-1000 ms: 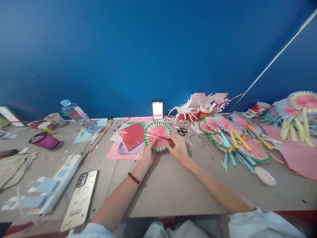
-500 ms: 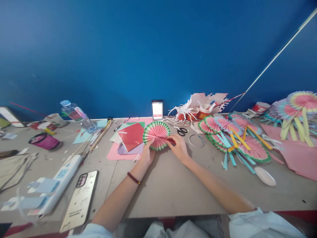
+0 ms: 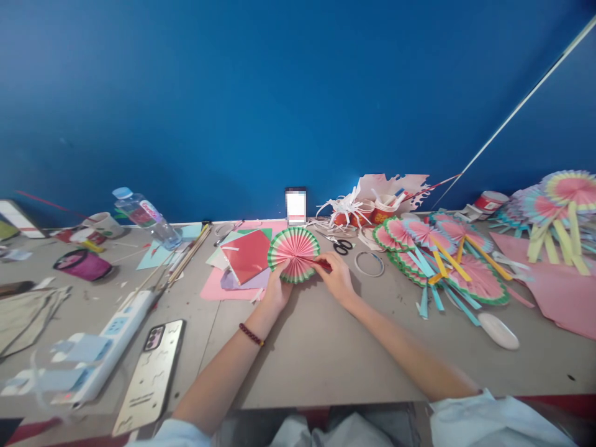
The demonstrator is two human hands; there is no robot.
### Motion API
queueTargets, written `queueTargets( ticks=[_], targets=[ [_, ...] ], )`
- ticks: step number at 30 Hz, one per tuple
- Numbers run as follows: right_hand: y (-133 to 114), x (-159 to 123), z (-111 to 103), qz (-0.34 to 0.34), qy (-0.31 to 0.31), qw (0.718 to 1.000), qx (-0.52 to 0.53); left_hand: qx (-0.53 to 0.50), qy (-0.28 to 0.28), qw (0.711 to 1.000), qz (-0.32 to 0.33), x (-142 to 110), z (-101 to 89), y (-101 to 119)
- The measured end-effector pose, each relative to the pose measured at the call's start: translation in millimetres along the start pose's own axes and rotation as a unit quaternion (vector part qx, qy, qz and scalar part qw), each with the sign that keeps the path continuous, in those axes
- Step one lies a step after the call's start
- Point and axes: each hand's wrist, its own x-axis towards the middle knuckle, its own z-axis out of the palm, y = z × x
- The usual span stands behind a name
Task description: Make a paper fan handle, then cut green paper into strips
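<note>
A round pleated paper fan (image 3: 298,239), pink with a green rim, is held up over the table in front of me. My left hand (image 3: 279,285) grips its lower left edge, thumb on the front and fingers mostly hidden behind. At the fan's right side, my right hand (image 3: 335,273) pinches a thin dark red stick (image 3: 321,264). Its tip lies across the pleats near the centre of the fan; I cannot tell exactly what kind of tool it is.
Coloured paper sheets (image 3: 246,256) lie left of the fan. Black scissors (image 3: 343,247) and a tape ring (image 3: 369,264) lie to the right, before more finished fans (image 3: 479,276). A phone (image 3: 151,372), power strip (image 3: 116,347) and bottle (image 3: 149,217) are leftward. A blue wall stands behind.
The fan has shifted very slightly to the left. Both hands keep almost the same place and grip, and the red stick still rests across the pleats.
</note>
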Motion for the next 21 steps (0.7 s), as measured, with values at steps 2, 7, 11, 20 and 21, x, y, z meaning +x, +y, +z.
queueTargets(
  ticks=[2, 7, 11, 20, 21],
  targets=[
    [-0.5, -0.3, -0.5, -0.004, 0.001, 1.0, 0.0, 0.002, 0.011, 1.0, 0.0, 0.8, -0.9, -0.6],
    [1.3, -1.6, -1.0, -0.019, 0.006, 0.999, -0.048, 0.006, 0.014, 1.0, -0.003, 0.9, -1.8, -1.8],
    [5.1, -0.5, -1.1, -0.036, 0.015, 0.995, -0.09, 0.005, 0.015, 1.0, -0.005, -0.8, -0.3, -3.0],
    [6.6, 0.6, -5.4, -0.072, 0.017, 0.981, -0.179, -0.023, 0.039, 0.999, -0.003, 6.4, -5.1, 1.3],
    [5.7, 0.5, -5.9, -0.077, 0.011, 0.98, -0.185, -0.022, 0.041, 0.999, -0.003, 7.8, -5.8, 3.1]
  ],
)
